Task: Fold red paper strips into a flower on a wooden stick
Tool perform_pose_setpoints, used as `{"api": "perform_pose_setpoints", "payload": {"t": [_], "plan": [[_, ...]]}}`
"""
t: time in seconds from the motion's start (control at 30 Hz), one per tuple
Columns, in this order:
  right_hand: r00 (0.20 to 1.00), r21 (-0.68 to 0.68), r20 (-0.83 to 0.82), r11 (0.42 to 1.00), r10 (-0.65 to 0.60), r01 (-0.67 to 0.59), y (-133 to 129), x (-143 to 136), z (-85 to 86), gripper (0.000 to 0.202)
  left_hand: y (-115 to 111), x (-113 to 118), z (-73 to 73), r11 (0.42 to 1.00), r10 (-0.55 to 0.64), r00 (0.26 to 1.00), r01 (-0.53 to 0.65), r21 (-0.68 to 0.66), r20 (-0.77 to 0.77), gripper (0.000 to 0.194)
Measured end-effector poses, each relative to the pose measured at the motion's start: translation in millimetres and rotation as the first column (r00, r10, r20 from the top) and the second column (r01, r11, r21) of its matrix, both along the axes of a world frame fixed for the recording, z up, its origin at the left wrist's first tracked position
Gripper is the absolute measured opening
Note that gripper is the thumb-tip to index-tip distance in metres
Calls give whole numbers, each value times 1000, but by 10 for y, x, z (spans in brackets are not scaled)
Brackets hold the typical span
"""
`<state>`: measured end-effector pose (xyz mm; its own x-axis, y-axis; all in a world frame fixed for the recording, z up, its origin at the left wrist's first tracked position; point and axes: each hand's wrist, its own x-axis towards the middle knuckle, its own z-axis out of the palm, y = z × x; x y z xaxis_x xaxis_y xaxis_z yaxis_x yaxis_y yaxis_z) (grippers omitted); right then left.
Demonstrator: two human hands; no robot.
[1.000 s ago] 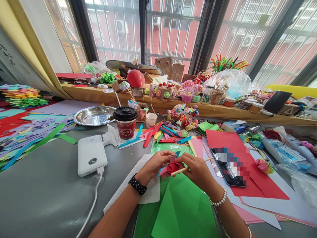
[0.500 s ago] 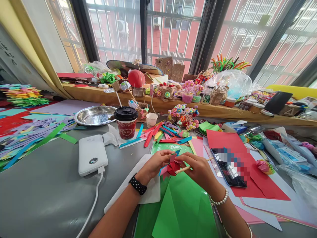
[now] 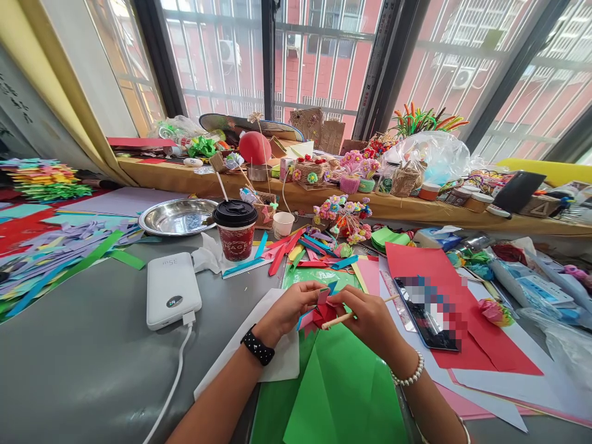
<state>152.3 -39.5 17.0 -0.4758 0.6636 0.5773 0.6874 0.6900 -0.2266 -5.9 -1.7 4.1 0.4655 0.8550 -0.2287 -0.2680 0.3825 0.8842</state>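
My left hand (image 3: 289, 307) and my right hand (image 3: 367, 317) meet over a green paper sheet (image 3: 340, 388) at the near middle of the grey table (image 3: 83, 364). Between the fingertips sits a small folded paper piece (image 3: 319, 311) in red, pink and blue. Both hands pinch it. My right hand also grips a thin wooden stick (image 3: 340, 319) that points left into the paper piece. A black watch band is on my left wrist and a pearl bracelet on my right.
A white power bank (image 3: 172, 288) with a cable lies at the left. Behind it stand a lidded coffee cup (image 3: 235, 229) and a steel bowl (image 3: 176, 216). A phone (image 3: 428, 311) rests on red paper (image 3: 462, 308) at the right. Paper strips and craft flowers crowd the far table and windowsill.
The hands have shifted only slightly; the stick's tip sits a little lower against the paper piece. Nothing else has moved.
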Motion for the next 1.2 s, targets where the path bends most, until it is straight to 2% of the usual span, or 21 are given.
{"api": "perform_pose_setpoints", "payload": {"t": [0.1, 0.23, 0.33, 0.53, 0.7, 0.93, 1.2], "plan": [[1000, 13, 11, 1000, -7, 7, 0, -1, -3, 13, 1, 2, 6, 1000, -2, 1000, 2, 10, 5, 20], [1000, -38, -8, 999, 14, -15, -5, 12, 14, 11, -7, 2, 25, 1000, -20, 1000, 20, 0, 6, 19], [999, -75, -28, 996, 38, -40, -9, 24, 27, 17, -13, 0, 36, 999, -40, 999, 40, 1, -1, 19], [999, -85, -18, 995, 43, -44, -8, 25, 31, 18, -13, -5, 32, 999, -50, 999, 50, 3, -11, 20], [1000, -36, 5, 999, 22, -21, -4, 15, 21, 14, -11, -5, 31, 999, -33, 999, 33, -13, -9, 20], [998, 48, 60, 999, 6, -8, -5, 1, 16, 17, -19, -2, 46, 1000, 0, 1000, 0, -24, 3, 18], [997, 113, 75, 994, 0, -9, -23, -20, 19, 20, -11, 4, 37, 1000, -23, 999, 23, -4, 26, 18]]}}
